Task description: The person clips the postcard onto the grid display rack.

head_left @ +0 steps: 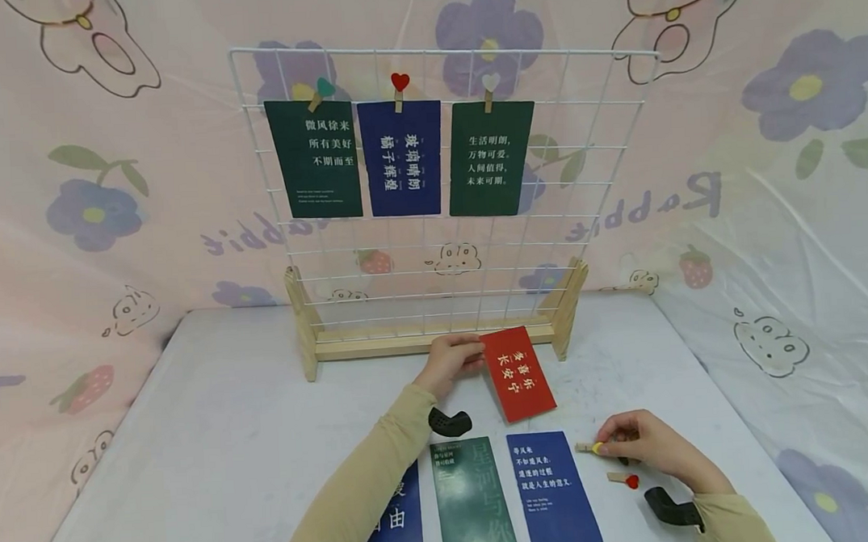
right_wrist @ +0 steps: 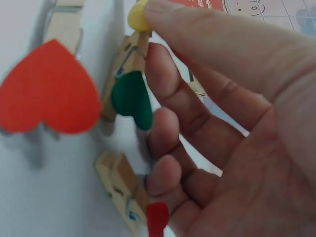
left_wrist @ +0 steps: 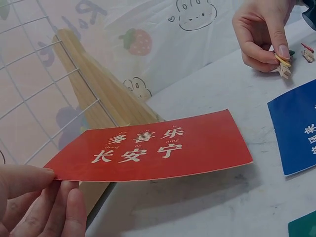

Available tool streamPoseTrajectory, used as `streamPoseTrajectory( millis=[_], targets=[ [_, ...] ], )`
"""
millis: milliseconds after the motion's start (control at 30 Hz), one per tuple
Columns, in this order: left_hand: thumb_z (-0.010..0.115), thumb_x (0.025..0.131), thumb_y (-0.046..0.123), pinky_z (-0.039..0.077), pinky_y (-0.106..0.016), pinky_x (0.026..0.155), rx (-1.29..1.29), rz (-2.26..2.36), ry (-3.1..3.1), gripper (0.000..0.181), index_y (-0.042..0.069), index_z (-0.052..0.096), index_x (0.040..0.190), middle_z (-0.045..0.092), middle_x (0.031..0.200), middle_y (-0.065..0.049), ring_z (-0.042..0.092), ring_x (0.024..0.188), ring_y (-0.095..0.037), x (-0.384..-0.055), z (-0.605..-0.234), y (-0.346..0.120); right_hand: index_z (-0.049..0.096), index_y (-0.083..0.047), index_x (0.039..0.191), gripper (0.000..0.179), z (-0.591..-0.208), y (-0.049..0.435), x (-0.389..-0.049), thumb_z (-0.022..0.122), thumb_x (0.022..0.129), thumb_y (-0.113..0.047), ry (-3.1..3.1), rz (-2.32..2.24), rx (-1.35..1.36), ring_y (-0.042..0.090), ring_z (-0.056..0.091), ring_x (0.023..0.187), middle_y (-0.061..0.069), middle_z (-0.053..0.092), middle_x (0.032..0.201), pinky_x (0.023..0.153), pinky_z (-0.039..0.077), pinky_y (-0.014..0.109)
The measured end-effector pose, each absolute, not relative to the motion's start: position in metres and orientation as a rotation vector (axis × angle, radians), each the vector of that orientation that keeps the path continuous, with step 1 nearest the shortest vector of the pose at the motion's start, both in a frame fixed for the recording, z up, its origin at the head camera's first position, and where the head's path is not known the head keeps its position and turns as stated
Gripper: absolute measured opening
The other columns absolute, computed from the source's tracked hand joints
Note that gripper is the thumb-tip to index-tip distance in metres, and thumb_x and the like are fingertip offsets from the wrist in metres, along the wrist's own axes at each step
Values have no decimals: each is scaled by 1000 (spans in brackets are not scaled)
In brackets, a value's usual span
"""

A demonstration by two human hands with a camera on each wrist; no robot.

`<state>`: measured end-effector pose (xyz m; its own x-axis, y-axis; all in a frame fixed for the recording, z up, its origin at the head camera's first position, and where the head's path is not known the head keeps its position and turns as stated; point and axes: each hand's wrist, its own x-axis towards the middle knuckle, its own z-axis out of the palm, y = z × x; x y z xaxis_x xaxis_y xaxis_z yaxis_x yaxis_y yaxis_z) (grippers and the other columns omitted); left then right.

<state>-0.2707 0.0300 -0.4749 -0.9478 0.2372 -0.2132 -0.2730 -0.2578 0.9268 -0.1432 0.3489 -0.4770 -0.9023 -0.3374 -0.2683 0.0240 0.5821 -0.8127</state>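
My left hand (head_left: pixel 449 367) pinches a red card (head_left: pixel 520 374) with white lettering by one edge, thumb on top, above the table before the rack. In the left wrist view the card is tilted, its far end off the table. Lower right, my right hand (head_left: pixel 648 443) pinches a small wooden clothespin with a yellow heart (right_wrist: pixel 139 17) between thumb and finger. Just under those fingers is a clothespin with a green heart (right_wrist: pixel 132 98). Red-heart clothespins (right_wrist: pixel 49 94) lie close by. A blue card (head_left: pixel 556 492) and a green card (head_left: pixel 473 496) lie between my arms.
A white wire grid rack on a wooden base (head_left: pixel 437 344) stands at the back. Clipped along its top are a green card (head_left: pixel 314 159), a blue card (head_left: pixel 402 200) and another green card (head_left: pixel 494 200). My left forearm partly covers a dark blue card (head_left: pixel 405 539).
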Motion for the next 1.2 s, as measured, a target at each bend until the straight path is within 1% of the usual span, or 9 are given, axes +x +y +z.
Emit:
streamPoseTrajectory(
  millis=[300,467,600,667,833,900,1033,1100,1200],
  targets=[
    [66,88,-1,50,-47,91,-42,2275,1654,28,-8,62,115,68,93,-15,66,76,-17,-271,-475,23,70,-3,94,19,-476,347,-146,71,87,-20,2404,-1259,-287,13,55,68,7,66,86,57,47,24],
    [67,87,0,49,-47,91,-50,2275,1670,28,-7,64,114,68,92,-13,66,75,-16,-272,-476,20,69,-3,93,17,-476,346,-149,70,88,-19,2414,-1263,-315,14,55,68,8,65,85,56,47,26],
    [68,87,0,50,-46,91,-58,2275,1677,26,-6,65,112,69,90,-11,66,74,-15,-273,-476,19,69,-6,94,17,-473,345,-151,70,88,-22,2451,-1237,-301,17,57,71,7,65,86,58,49,26],
    [67,87,0,50,-46,90,-46,2276,1677,26,-7,65,112,69,91,-12,66,74,-16,-273,-476,18,69,-7,95,18,-471,344,-152,70,89,-24,2459,-1239,-279,19,59,75,7,67,91,61,50,26],
    [67,88,0,50,-46,91,-36,2276,1680,25,-7,64,112,68,93,-13,66,76,-17,-272,-476,16,64,0,100,21,-467,343,-157,67,91,-19,2404,-1346,-291,23,63,86,13,68,103,68,53,28],
    [66,88,0,50,-47,91,-41,2275,1682,25,-7,64,112,68,94,-14,66,76,-17,-271,-475,15,62,3,102,22,-466,342,-159,66,92,-17,2382,-1383,-300,24,64,84,16,68,102,67,53,29],
    [66,88,0,50,-46,91,-52,2275,1682,25,-6,65,112,68,95,-13,66,76,-16,-270,-474,14,59,5,105,25,-464,340,-163,64,93,-17,2383,-1418,-284,25,61,76,18,68,97,65,52,31],
    [67,88,1,51,-45,90,-52,2274,1691,25,-6,65,112,68,94,-13,66,76,-16,-270,-475,13,58,6,107,27,-462,339,-165,63,94,-17,2392,-1428,-284,26,62,79,18,67,97,67,52,31],
    [66,88,-1,50,-46,91,-39,2270,1679,28,-9,62,115,67,98,-19,67,77,-18,-270,-474,12,57,7,111,28,-462,338,-168,59,96,-18,2415,-1428,-308,27,62,85,19,66,100,70,53,33]
  ],
)
